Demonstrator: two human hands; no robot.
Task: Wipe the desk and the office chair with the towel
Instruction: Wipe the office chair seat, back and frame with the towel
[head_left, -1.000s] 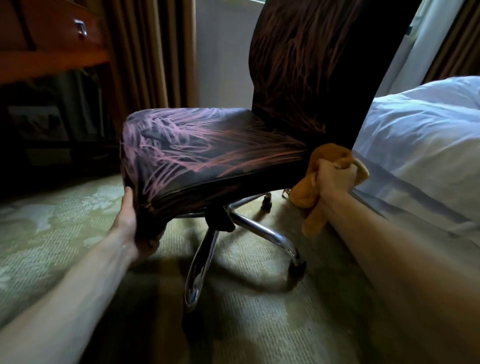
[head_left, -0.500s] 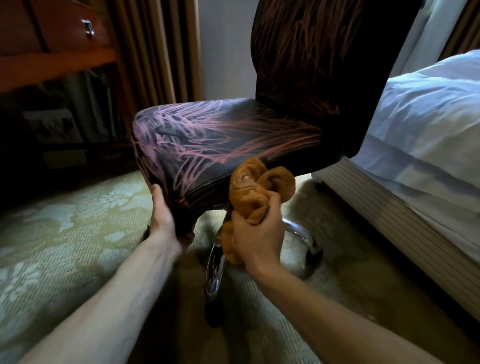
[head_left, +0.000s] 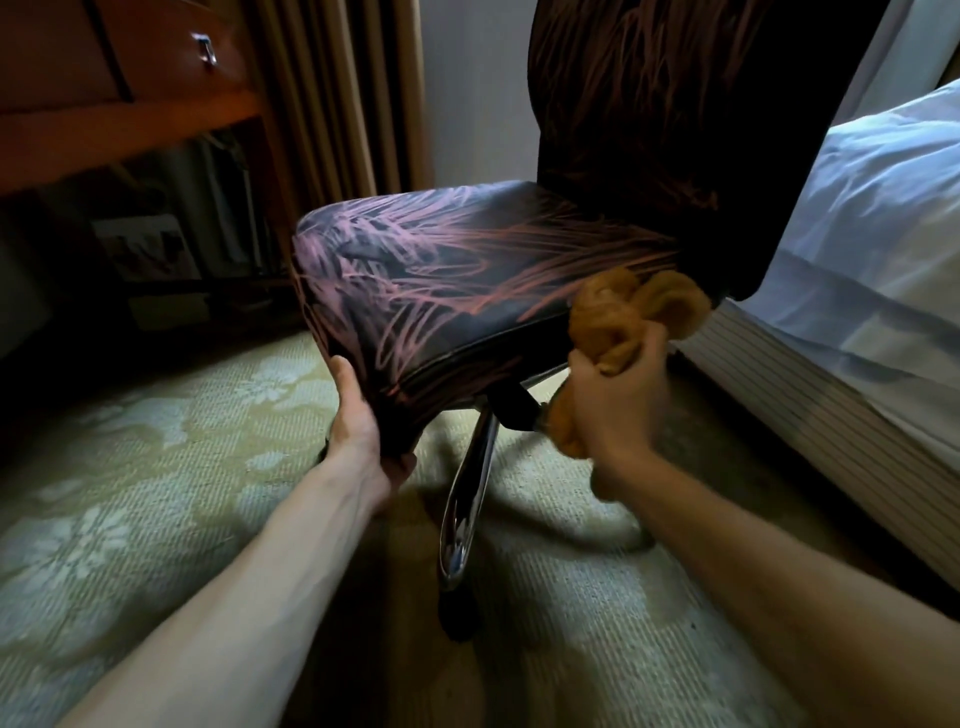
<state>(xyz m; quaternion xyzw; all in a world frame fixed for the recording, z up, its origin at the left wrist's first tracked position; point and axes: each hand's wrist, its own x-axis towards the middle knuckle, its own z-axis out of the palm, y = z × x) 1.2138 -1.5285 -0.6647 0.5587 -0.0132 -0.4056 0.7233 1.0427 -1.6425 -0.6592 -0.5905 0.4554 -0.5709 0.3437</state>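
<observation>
The office chair (head_left: 457, 270) has a dark seat and back with pink streaks and stands on a chrome leg base (head_left: 467, 499). My left hand (head_left: 363, 426) grips the seat's front corner from below, thumb up along the side. An orange towel (head_left: 623, 317) is bunched in my right hand (head_left: 613, 410), which holds it against the seat's right side edge, near the back. The wooden desk (head_left: 119, 104) with a drawer stands at the upper left.
A bed with white bedding (head_left: 872, 270) and a striped base (head_left: 810, 415) lies close on the right. Beige curtains (head_left: 332, 93) hang behind the chair. Patterned green carpet (head_left: 130, 467) covers the floor. Dark items sit under the desk.
My right hand with the towel has slid right along the seat's side edge, from the front part toward the back. My left hand keeps its grip on the front corner.
</observation>
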